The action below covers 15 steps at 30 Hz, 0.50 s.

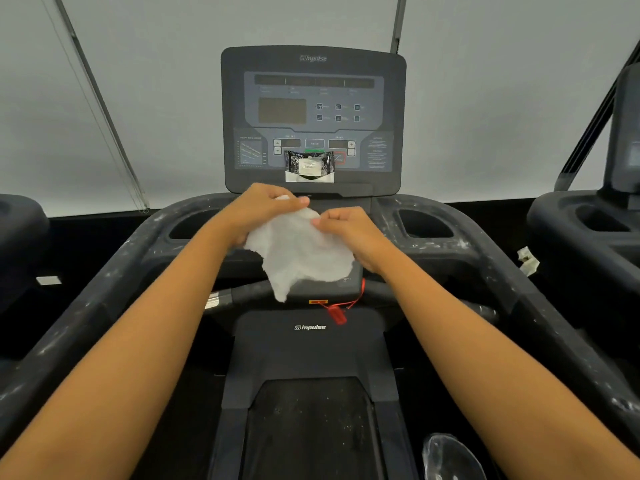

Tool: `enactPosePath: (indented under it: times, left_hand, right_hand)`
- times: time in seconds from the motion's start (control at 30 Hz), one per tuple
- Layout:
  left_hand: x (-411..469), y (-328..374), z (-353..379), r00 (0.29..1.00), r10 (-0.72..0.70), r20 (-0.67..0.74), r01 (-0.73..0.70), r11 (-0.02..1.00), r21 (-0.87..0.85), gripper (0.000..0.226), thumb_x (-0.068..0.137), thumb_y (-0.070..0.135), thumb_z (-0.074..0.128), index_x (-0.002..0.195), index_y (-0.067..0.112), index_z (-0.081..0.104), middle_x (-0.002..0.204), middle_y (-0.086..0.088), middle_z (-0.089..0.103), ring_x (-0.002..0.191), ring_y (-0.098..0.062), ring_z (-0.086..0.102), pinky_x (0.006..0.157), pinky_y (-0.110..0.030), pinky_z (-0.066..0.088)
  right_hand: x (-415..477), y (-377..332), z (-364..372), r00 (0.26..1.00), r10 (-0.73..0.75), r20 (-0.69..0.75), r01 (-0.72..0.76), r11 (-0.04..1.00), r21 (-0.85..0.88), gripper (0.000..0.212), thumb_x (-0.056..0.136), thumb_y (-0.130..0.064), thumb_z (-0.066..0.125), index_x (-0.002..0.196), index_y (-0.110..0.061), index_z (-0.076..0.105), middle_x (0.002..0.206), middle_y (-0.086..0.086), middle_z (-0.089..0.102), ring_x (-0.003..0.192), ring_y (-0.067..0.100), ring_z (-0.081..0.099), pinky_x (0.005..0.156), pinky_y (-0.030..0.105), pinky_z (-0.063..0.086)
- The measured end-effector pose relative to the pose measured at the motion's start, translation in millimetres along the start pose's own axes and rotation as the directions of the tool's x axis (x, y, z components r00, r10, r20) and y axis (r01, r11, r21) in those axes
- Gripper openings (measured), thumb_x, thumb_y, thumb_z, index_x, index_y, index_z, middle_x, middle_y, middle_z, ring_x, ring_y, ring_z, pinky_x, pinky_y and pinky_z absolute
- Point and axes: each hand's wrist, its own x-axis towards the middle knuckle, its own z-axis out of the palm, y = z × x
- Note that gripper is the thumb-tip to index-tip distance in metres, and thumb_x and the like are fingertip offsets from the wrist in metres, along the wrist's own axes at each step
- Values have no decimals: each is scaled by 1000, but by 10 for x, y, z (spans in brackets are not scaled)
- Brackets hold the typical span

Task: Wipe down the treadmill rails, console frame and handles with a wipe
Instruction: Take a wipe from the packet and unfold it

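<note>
A white wipe [301, 251] hangs spread between both hands over the middle of the treadmill, just below the console [313, 119]. My left hand [256, 209] pinches its upper left edge. My right hand [349, 233] pinches the upper right edge. The dark left rail [104, 289] and right rail [519, 289] run toward me on both sides, both speckled with white dust. A curved front handle [242, 294] crosses under the wipe.
A plastic-wrapped packet [309, 167] leans on the console's lower shelf. A red safety clip [336, 314] dangles on a cord. Cup holders [425, 223] sit on each side. Crumpled clear plastic [450, 455] lies at the lower right. Another treadmill [595, 220] stands at right.
</note>
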Motion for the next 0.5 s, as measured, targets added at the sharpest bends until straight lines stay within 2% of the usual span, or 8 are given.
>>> enactPosePath:
  times: [0.03,0.07,0.13,0.2,0.27,0.33,0.43,0.5]
  left_hand:
    - [28,-7,-30,999,-43,-24,38,982,-187,27,86,36,68,88,9,69,76,-6,68,68,-19,65,60,-28,55]
    - [67,-34,-46,994,-97,-46,70,912,-405,29,88,39,66,92,10,67,82,-5,67,73,-20,64,63,-27,56]
    - [143,-152,-30,973,-229,-7,152,666,-730,55,85,53,62,113,5,58,108,-7,63,92,-23,64,81,-33,56]
    - [153,-279,47,935,-317,159,317,548,-774,94,70,68,66,128,-3,43,128,-16,57,111,-32,60,99,-43,47]
    - [69,-322,141,884,-337,324,463,545,-699,113,56,68,72,129,-9,36,124,-20,61,111,-34,62,99,-43,47]
    - [15,-312,194,876,-353,329,481,586,-652,93,64,50,75,128,-6,38,108,-13,69,98,-25,68,91,-36,50]
    - [15,-258,203,918,-350,189,387,674,-629,29,87,16,63,114,9,54,90,-4,70,83,-16,69,89,-31,49]
    - [53,-241,167,943,-332,-3,267,764,-588,28,90,6,59,117,12,55,90,-2,67,81,-16,66,85,-30,48]
  right_hand:
    - [8,-24,8,999,30,-45,-26,997,75,21,92,-18,61,78,-4,66,75,13,61,65,21,55,60,29,45]
    - [26,-56,20,994,57,-90,-42,987,158,24,94,-18,57,74,-7,64,72,11,59,61,20,53,56,27,43]
    - [85,-136,58,978,95,-188,-40,960,278,30,98,-18,52,70,-12,61,70,8,57,60,18,51,55,25,43]
    - [133,-211,106,953,135,-272,-33,936,350,28,99,-16,50,74,-12,62,74,6,58,67,18,53,60,28,45]
    - [167,-245,130,921,203,-334,-52,911,410,24,99,-16,49,80,-8,61,79,6,57,71,19,54,68,33,45]
    - [178,-236,121,885,240,-400,-74,919,388,23,99,-17,49,87,-1,60,82,9,56,74,21,53,70,35,45]
    - [167,-173,49,833,212,-511,-77,959,272,24,96,-17,48,84,-5,64,85,14,61,76,21,51,71,32,43]
    - [134,-122,-19,800,166,-577,-77,981,176,30,96,-17,47,76,1,60,72,11,50,69,18,41,67,30,36]
